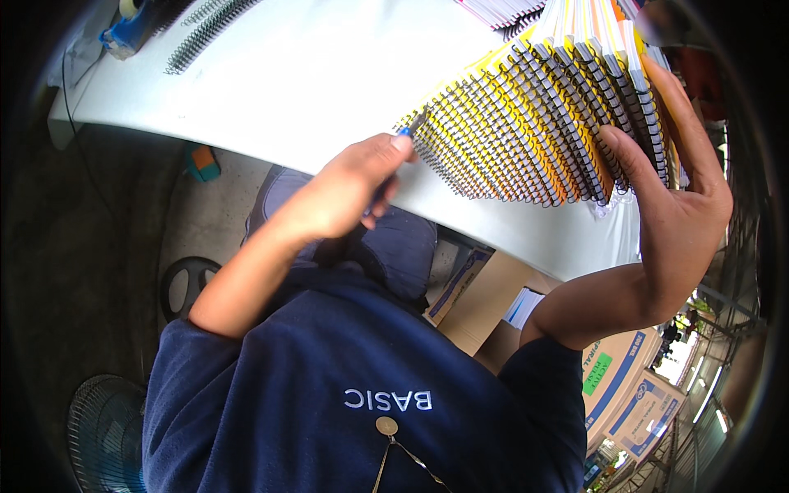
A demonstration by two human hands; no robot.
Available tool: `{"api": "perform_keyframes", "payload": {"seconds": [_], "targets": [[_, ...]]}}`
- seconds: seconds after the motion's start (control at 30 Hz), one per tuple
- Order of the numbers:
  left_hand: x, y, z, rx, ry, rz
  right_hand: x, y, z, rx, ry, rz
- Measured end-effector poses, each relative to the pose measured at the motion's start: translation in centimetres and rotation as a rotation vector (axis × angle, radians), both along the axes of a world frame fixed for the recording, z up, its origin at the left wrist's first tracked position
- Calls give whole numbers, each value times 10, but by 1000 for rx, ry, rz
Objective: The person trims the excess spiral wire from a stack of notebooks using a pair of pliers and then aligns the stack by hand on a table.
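A thick row of spiral-bound notebooks (509, 123) with yellow covers and black coils lies fanned on the right of the table, coils facing me. My left hand (349, 185) is closed around blue-handled pliers (404, 131). Their dark tip meets the coils at the row's left end. At the other end, my right hand (689, 209) grips the notebooks, its thumb on the coils and its fingers behind the last one.
Loose black coils (205, 37) and a blue tape dispenser (123, 37) sit at the white table's (246, 99) far left. More notebooks (501, 12) lie behind the row. Below the table's edge are an open carton (472, 300), stacked boxes (641, 411) and a fan (103, 435).
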State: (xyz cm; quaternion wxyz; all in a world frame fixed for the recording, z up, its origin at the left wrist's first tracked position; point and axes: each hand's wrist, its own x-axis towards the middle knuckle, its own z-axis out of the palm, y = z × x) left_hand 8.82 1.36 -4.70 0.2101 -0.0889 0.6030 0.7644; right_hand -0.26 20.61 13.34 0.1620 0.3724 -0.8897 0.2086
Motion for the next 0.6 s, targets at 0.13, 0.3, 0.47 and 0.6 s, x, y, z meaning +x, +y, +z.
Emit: {"api": "perform_keyframes", "payload": {"seconds": [0.13,0.3,0.47,0.6], "targets": [[4,14,-6,-932,260,105,0,-1,1,49,48,-6],[7,3,-13,667,-147,31,-4,-2,-3,-41,13,121],[6,-3,-16,590,-153,33,-2,-4,-1,-52,-23,103],[9,-2,-13,720,-189,6,1,-6,1,-65,-84,53]]}}
